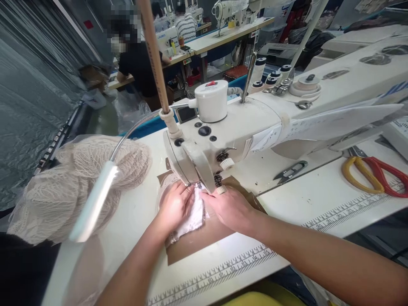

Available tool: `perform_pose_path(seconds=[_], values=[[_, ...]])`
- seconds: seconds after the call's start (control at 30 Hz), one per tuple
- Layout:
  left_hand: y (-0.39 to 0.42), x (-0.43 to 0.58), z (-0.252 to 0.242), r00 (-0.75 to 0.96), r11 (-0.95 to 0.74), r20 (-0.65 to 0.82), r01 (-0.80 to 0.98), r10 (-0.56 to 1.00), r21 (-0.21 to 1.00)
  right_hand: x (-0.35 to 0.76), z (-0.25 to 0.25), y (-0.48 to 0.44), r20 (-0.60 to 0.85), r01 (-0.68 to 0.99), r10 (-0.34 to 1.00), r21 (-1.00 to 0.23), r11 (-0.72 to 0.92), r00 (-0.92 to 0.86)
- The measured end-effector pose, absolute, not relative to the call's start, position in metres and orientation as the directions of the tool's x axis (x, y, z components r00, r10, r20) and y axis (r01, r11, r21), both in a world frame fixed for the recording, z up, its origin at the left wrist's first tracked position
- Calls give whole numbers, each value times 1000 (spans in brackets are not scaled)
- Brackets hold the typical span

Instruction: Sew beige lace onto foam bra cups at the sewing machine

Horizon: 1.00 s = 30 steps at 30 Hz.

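Observation:
A small piece of white lace fabric lies under the head of a white sewing machine, its near end on a brown plate. On the left side of the fabric rests my left hand, its fingers bent together and closed on the cloth close to the needle area. My right hand lies low on the plate at the fabric's right edge, thumb stretched toward the presser foot. The machine head and a knob partly cover its other fingers. The needle itself is hidden.
Bundled beige lace lies at the left behind a lit lamp on a bendable neck. Thread snips and scissors with yellow and red handles lie at right. A ruler strip runs along the front edge. Another person sits beyond.

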<state>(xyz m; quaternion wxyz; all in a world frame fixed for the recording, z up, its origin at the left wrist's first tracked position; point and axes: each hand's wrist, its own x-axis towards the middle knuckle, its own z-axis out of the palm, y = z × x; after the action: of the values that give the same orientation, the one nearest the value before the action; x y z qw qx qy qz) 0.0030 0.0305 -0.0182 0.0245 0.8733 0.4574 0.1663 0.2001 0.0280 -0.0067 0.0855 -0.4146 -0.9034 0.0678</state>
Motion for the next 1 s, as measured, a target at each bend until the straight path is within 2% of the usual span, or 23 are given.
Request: perform_pose_path(seconds=[0.37,0.47,0.6,0.67,0.77,0.83,0.93,1.0], values=[[23,1,-21,362,-378,139,918,922,119,202,-19,29,238,694,726,-214,687,-645],[7,-4,-6,260,-269,73,952,963,146,205,-24,30,306,678,707,-211,704,-638],[-39,-35,22,165,-166,27,962,986,218,211,-31,34,392,598,612,-174,783,-687],[-71,-65,27,30,-44,79,980,996,194,213,-35,37,411,569,583,-170,805,-701],[-125,-118,16,-323,291,223,943,920,164,215,-40,39,402,538,557,-171,825,-727],[-158,-147,2,-561,502,292,826,775,256,215,-42,40,377,547,575,-189,816,-726],[-196,-163,-14,-623,539,293,778,725,323,215,-41,38,333,569,632,-276,775,-699],[-213,-154,-14,-626,510,280,767,728,390,216,-34,35,302,556,673,-391,733,-675]])
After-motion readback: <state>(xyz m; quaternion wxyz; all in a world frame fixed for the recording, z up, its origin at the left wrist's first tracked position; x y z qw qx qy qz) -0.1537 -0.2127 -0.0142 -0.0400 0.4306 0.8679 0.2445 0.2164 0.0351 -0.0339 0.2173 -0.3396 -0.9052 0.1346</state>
